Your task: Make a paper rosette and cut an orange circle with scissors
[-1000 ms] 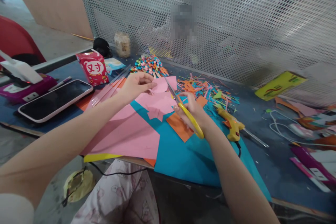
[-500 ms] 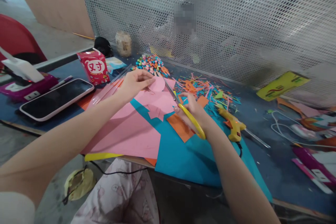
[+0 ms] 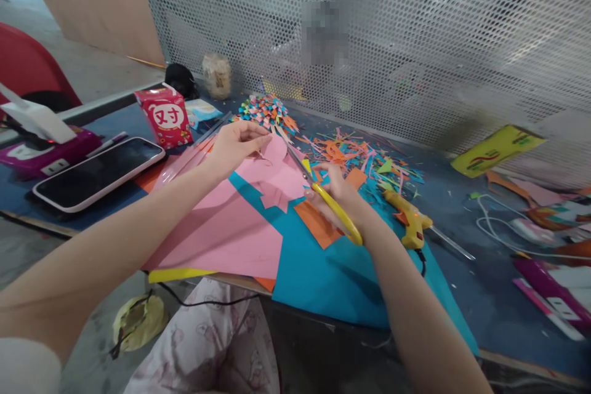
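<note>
My left hand (image 3: pixel 237 143) pinches the edge of a small pink paper piece (image 3: pixel 276 154) and holds it a little above the table. My right hand (image 3: pixel 339 197) grips yellow-handled scissors (image 3: pixel 323 194), whose blades point up-left into that pink piece. Under both hands lie a large pink sheet (image 3: pixel 221 231), a teal sheet (image 3: pixel 323 271) and an orange scrap (image 3: pixel 316 225).
A yellow glue gun (image 3: pixel 409 218) lies right of my right hand. Coloured paper scraps (image 3: pixel 360 157) and a woven paper ball (image 3: pixel 265 111) sit behind. At left lie a phone (image 3: pixel 99 173), a red carton (image 3: pixel 164 117) and a purple device (image 3: pixel 44 154). A perforated metal screen (image 3: pixel 392 31) backs the table.
The scissor blades have advanced up and left along the pink piece. My left hand has lifted and turned the piece slightly.
</note>
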The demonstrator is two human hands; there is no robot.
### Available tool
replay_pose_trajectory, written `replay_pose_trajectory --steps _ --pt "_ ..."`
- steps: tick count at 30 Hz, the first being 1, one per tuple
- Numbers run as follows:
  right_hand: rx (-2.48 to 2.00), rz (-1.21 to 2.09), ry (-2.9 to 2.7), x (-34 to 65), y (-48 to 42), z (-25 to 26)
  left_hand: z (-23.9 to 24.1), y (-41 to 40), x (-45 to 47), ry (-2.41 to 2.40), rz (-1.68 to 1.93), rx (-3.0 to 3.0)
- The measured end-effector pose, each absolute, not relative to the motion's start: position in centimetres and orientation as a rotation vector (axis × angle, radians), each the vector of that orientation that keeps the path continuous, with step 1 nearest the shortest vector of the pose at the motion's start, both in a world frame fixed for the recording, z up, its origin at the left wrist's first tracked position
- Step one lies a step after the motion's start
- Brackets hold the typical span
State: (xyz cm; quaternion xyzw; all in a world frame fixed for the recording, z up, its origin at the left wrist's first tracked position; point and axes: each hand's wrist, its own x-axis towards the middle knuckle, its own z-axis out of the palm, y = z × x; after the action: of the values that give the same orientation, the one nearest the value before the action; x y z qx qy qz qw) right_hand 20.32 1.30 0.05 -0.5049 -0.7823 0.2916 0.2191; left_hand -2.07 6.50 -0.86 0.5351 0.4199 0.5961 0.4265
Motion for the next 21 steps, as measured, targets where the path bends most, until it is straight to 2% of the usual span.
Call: replay_pose_trajectory --steps 10,21 --pt "-1.334 0.899 -2.058 20.4 1.5 -0.1 -0.3 5.3 -1.1 1.016 1.254 1.430" --pt "-1.428 0.838 -2.140 20.3 1.3 0.3 -0.6 6.1 -1.7 0.997 1.472 1.313"
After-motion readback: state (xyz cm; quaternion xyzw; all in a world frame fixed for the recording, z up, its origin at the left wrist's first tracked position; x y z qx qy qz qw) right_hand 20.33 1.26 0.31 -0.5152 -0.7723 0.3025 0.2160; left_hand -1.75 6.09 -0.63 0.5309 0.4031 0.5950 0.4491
